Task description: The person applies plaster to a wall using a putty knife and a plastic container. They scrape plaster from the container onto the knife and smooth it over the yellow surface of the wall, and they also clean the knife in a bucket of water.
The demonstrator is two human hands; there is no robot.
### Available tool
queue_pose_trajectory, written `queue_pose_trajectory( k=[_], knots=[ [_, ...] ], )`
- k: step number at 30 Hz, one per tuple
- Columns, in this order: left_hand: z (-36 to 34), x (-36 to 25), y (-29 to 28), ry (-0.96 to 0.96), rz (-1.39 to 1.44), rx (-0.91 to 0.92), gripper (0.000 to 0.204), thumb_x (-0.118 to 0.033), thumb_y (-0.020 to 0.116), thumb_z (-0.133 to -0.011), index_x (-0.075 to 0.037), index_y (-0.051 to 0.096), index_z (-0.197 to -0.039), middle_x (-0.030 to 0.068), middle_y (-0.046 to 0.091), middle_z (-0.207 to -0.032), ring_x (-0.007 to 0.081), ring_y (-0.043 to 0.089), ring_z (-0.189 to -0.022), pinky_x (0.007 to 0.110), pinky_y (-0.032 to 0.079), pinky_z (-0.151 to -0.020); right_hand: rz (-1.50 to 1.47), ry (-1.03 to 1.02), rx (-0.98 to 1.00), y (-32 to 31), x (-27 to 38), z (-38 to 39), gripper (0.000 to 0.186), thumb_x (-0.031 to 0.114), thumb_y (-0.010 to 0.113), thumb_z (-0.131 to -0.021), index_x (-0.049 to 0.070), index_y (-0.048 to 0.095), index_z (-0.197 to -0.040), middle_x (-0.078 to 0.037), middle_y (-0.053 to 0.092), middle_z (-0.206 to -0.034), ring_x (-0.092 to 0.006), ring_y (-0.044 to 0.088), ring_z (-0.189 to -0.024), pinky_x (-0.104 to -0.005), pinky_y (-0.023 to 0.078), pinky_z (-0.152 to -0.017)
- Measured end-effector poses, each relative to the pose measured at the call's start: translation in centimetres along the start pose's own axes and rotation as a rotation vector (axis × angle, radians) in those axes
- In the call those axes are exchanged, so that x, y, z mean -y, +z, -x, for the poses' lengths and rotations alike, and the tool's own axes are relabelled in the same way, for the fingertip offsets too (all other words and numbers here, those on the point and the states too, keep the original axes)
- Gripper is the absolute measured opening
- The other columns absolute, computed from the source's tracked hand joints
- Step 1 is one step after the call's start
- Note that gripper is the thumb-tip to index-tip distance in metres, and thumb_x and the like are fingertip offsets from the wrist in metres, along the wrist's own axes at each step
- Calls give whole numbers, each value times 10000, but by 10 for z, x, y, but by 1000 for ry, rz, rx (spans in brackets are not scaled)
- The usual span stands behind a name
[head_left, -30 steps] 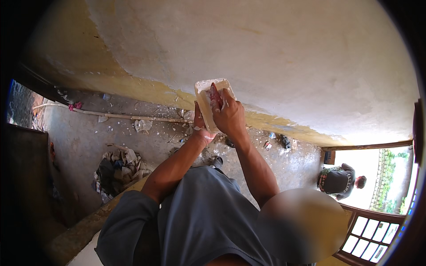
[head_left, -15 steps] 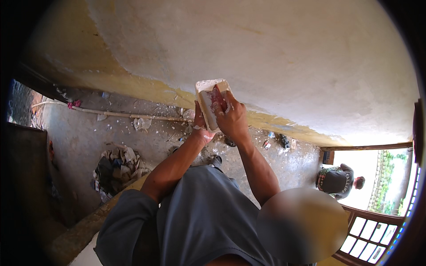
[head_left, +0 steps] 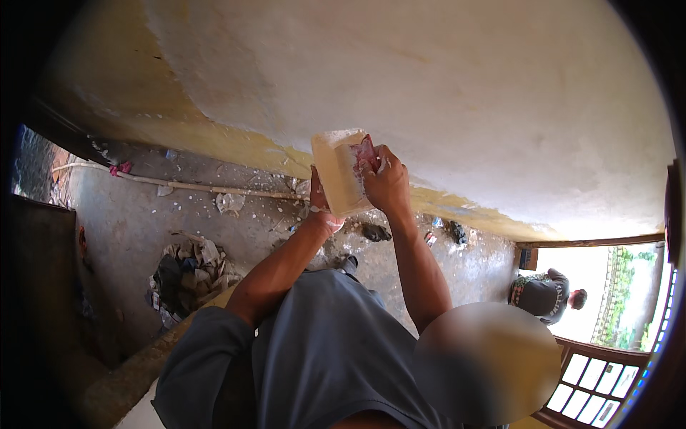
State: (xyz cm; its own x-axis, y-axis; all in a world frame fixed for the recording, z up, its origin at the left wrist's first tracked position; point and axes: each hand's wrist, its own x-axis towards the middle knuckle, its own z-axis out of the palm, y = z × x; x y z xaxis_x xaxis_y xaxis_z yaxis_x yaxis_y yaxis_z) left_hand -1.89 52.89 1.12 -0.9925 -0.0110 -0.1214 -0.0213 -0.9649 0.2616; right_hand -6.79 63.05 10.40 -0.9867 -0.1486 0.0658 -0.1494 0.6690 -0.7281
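Note:
Both my forearms reach up from below toward a plastered wall (head_left: 400, 79). My left hand (head_left: 327, 214), smeared with white, is closed round the lower left side of a cream rectangular tray (head_left: 327, 161) held tilted in front of the wall. White paste coats the tray's upper rim. My right hand (head_left: 388, 184) is closed round the red handle (head_left: 366, 151) of a plastering trowel. The trowel's blade lies along the tray's right part, though where blade and tray meet is hard to make out. White paste spatters the handle.
A long pale pole (head_left: 214, 187) lies on the paint-spattered floor. At lower left is a heap of crumpled sacks (head_left: 189, 275); a dark crumpled bag (head_left: 375, 232) lies below the tray. Another person (head_left: 539, 294) is at the right, by the bright opening and a paned window (head_left: 593, 382).
My right hand and the trowel have shifted right across the tray and turned a little. More of the tray's inner surface shows, and the dark bag below is more visible.

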Motion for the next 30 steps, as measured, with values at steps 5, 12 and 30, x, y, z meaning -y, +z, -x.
queue_pose_trajectory(
  k=[5,12,30],
  knots=[
    [-5,-5,-6,-27,29,71,696,-660,296,-892,-159,393,-1365,73,498,-1319,250,501,-1197,450,424,-995,-89,15,56,15,-1,-2,179,124,652,-785,35,601,-932,-155,632,-762,-275,624,-688,-369,483,-665],
    [-6,-21,-11,-58,8,105,718,-669,266,-890,-157,368,-1383,93,482,-1334,261,496,-1201,470,425,-995,-565,160,251,17,-12,-18,126,53,597,-869,-6,593,-980,-70,661,-853,-117,617,-747,-263,505,-678],
    [-17,-136,-14,93,132,134,625,-555,449,-898,-117,414,-1343,88,494,-1314,272,507,-1184,474,449,-967,-1303,403,407,38,16,-28,276,109,588,-853,-10,556,-1100,-101,635,-956,-188,648,-799,-269,548,-595]
  ],
)
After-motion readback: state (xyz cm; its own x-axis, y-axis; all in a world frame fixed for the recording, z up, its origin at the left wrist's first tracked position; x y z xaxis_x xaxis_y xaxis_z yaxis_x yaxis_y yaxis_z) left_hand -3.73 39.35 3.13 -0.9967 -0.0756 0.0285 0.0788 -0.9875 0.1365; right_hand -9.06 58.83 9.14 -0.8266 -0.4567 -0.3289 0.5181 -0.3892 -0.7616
